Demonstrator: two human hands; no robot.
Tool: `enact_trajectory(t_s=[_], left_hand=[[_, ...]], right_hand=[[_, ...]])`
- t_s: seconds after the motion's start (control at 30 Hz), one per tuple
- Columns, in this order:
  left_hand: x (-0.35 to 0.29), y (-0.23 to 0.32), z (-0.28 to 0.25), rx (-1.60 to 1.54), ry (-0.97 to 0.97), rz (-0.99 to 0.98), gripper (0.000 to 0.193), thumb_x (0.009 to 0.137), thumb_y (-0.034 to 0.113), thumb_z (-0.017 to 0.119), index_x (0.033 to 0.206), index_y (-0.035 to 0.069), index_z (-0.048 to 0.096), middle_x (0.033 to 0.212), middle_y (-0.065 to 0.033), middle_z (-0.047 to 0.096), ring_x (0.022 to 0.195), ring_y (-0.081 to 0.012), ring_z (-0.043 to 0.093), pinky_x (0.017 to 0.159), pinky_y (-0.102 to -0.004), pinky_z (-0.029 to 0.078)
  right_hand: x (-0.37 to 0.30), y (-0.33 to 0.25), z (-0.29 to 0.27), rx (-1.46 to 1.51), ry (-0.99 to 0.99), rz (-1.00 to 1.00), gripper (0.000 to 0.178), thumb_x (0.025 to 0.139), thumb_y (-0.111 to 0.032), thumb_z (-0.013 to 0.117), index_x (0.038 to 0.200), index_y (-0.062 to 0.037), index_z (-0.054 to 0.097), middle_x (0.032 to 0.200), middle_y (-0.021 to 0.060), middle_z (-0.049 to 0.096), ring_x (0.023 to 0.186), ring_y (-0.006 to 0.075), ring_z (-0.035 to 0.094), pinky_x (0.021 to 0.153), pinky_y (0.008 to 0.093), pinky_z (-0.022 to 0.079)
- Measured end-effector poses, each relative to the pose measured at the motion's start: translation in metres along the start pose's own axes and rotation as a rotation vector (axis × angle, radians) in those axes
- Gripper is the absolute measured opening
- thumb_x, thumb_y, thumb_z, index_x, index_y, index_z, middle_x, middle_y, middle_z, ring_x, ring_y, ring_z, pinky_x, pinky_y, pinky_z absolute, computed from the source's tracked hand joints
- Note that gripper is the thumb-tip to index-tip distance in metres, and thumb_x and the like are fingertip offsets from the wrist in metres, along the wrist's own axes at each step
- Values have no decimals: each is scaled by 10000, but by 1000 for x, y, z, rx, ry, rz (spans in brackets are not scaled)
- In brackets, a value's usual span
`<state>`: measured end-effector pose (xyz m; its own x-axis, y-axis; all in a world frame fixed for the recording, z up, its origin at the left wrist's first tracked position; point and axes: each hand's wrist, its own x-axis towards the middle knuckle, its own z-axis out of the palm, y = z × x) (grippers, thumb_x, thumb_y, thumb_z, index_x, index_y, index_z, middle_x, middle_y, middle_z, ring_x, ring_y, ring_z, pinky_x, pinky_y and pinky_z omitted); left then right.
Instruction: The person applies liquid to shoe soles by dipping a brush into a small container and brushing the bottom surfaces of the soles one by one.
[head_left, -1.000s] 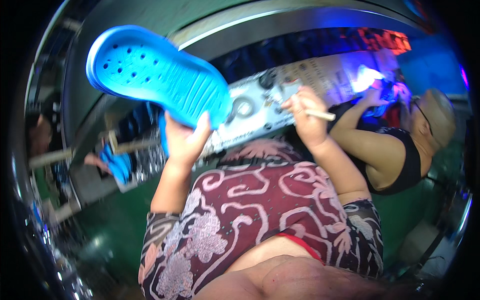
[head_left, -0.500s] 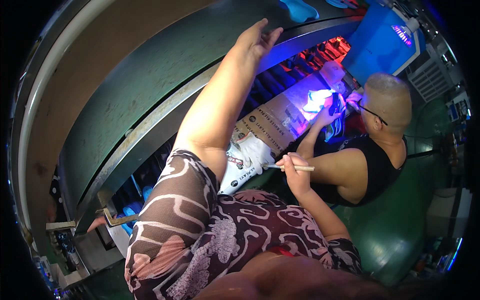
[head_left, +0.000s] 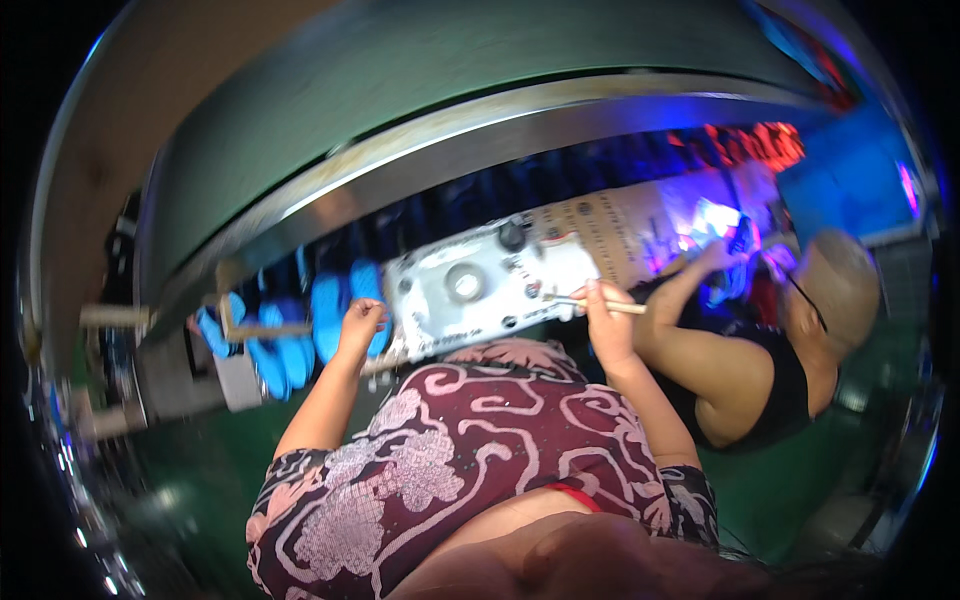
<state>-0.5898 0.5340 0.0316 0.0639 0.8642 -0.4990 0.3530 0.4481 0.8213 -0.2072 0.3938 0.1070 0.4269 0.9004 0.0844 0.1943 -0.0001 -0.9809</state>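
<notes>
My right hand (head_left: 607,308) is closed round a thin brush (head_left: 625,307) with a pale wooden handle; its tip points left over the white-covered work board (head_left: 425,320). A round whitish pot (head_left: 466,283) sits on that board, and a small dark round thing (head_left: 512,235) stands at its far edge. White crumpled cloth or gloves (head_left: 568,265) lie beside the brush tip. My left hand (head_left: 364,320), fingers loosely bent and seemingly bare, is by the board's left end, over a row of blue sole-shaped pieces (head_left: 327,318). Blur hides whether its fingertips touch one.
A green conveyor belt (head_left: 420,70) with a metal edge (head_left: 330,205) runs across the far side. To my right a co-worker (head_left: 770,380) handles something under a bright lamp, near a blue panel (head_left: 850,180). Printed cardboard (head_left: 610,225) lies between us. A bracket (head_left: 265,330) juts out at left.
My left hand has come back from over the conveyor belt and down to the blue pieces. My view has turned, showing the pot. The brush stays in my right hand.
</notes>
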Motion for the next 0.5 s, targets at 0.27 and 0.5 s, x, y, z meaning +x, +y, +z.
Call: enact_trajectory(t_s=[0.27,0.5], left_hand=[[-39,-87,-62,667,558,238,515,743,173,638,1216,36,486,1142,-202,537,1030,-355,541,844,-415,462],[-11,-84,-73,973,738,130,491,746,103,564,1228,73,474,1042,-187,560,961,-356,560,805,-435,470]], right_hand=[[4,-8,41,112,-104,100,340,963,-238,466,786,3,628,704,33,604,608,72,475,594,224,404],[8,-2,78,20,-184,227,357,952,-293,478,826,-6,649,671,22,562,616,74,466,583,217,382]])
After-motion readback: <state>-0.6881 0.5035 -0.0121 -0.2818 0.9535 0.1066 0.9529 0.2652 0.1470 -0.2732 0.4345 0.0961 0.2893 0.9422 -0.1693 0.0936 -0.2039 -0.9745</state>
